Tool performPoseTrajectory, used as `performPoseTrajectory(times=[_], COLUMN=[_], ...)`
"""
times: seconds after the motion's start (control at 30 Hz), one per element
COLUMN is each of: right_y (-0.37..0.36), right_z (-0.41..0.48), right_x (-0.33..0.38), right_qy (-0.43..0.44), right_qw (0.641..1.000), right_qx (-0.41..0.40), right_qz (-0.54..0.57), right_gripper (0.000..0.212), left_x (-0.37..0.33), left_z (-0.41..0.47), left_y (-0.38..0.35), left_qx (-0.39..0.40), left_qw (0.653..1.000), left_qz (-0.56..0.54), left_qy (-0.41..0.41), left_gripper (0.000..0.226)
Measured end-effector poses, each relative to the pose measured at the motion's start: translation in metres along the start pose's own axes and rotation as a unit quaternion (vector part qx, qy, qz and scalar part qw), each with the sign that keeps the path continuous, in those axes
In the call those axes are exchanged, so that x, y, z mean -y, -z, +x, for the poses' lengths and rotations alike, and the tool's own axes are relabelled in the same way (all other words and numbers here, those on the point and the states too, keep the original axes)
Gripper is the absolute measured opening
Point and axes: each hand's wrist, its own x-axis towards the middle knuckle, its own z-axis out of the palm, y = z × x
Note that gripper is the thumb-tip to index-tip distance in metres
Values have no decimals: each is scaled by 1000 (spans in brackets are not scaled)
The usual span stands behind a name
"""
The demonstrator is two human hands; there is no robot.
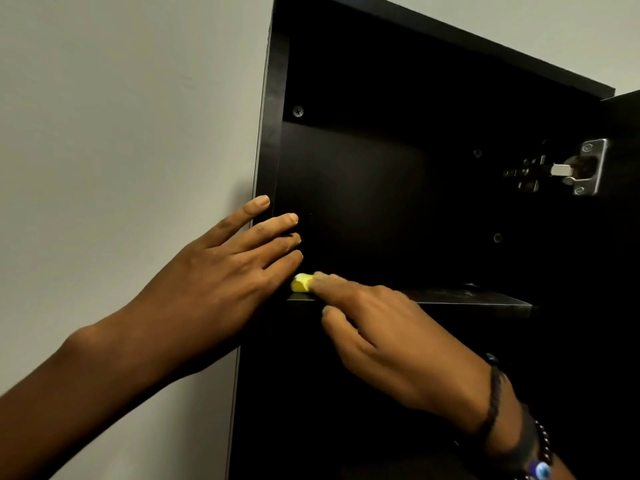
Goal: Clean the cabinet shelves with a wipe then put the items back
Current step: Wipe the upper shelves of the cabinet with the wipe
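At the left end of the shelf (467, 299) the right hand (391, 334) presses a yellow wipe (301, 283) with straight fingers, while just above, the flat, empty left hand (221, 271) rests on the cabinet (273, 133).

Dark cabinet shelf (450, 299), front edge catching light; yellow wipe (301, 283) lying on it at left end.

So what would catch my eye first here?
The small yellow wipe, bright against the black cabinet, sits at the left end of the shelf under the fingers of the right hand. The left hand lies flat, fingers straight, against the cabinet's left side wall; a metal hinge shows at upper right.
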Motion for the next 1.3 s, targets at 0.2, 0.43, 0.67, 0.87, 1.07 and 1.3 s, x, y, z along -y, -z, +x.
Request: performPoseTrajectory(times=[0.2, 0.43, 0.67, 0.87, 1.07, 1.3], right_y=[40, 52, 1, 24, 24, 54], right_z=[-16, 1, 76, 19, 9, -37], right_x=[-77, -97, -12, -26, -42, -62], right_qy=[-278, -261, -31, -15, -115, -273], right_qw=[952, 961, 991, 994, 992, 958], right_qx=[46, 79, 116, 67, 44, -18], right_qz=[-116, -34, 54, 86, 12, -83], right_gripper=[43, 34, 28, 36, 34, 29], left_x=[1, 2, 11, 18, -9, -45], left_z=[-1, 5, 16, 8, 34, 80], left_y=[-2, 1, 7, 3, 0, -16], left_qx=[-17, -42, -48, -41, -61, -8], left_qw=[1000, 999, 998, 998, 996, 951], left_qz=[-13, -25, -29, -25, -56, -280], left_qy=[-7, -10, -27, -32, -25, 130], left_gripper=[51, 47, 46, 40, 39, 31])
